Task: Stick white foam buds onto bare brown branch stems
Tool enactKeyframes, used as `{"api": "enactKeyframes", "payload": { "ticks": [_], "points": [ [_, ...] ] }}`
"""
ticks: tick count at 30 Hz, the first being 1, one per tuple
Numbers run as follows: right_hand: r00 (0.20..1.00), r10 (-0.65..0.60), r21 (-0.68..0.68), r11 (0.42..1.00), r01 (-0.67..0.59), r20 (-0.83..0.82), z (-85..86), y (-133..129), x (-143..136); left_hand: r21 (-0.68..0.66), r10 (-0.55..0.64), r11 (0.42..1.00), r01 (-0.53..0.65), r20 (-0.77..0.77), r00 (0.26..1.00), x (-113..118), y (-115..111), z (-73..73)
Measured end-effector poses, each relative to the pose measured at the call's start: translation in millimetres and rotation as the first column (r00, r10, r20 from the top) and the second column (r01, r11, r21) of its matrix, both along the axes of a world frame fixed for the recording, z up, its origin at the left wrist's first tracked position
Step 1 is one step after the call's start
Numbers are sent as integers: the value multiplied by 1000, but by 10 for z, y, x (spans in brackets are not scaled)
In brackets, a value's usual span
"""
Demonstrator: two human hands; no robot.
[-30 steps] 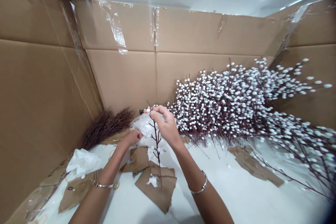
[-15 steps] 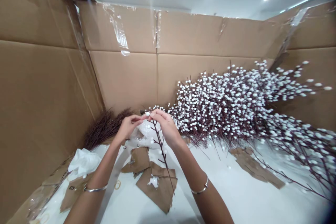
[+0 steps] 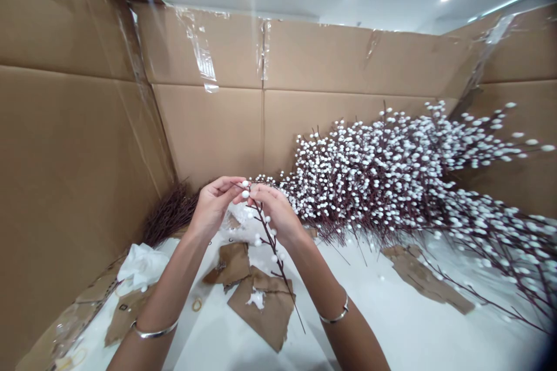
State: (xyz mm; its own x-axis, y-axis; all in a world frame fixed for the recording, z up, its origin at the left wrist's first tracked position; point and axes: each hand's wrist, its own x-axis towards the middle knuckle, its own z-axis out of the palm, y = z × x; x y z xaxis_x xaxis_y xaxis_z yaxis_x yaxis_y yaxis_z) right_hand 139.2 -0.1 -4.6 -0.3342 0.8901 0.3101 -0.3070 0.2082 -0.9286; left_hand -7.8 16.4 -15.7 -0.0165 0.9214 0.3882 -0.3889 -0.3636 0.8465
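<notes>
Seen from a head-worn camera, two bare hands meet over a white tabletop, working at the top of a slim brown twig. The left hand has thumb and fingers pinched together at its tip, beside two white buds; the right hand grips the stem just below, its fingers partly hidden. The twig slants down toward the right, its bare end hanging over the tabletop near a torn cardboard scrap that bears a white blob. Behind the hands lies a clump of loose white buds; bare twigs lie at the left, and a big heap of budded branches fills the right. The step in hand appears to be seating buds on the twig's tips. The next move seems to call for a steady right-hand hold while the left settles the bud without bending the stem.
</notes>
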Motion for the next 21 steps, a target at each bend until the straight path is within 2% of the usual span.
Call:
{"api": "enactKeyframes", "payload": {
  "ticks": [12,21],
  "points": [
    [995,100,9,995,-100,-6,-37,73,54,84,43,996,-32,-135,990,-59,30,-73],
    [976,215,-89,972,-216,-14,0,68,137,107,99,992,-72,-273,957,-85,-15,-34]
  ]
}}
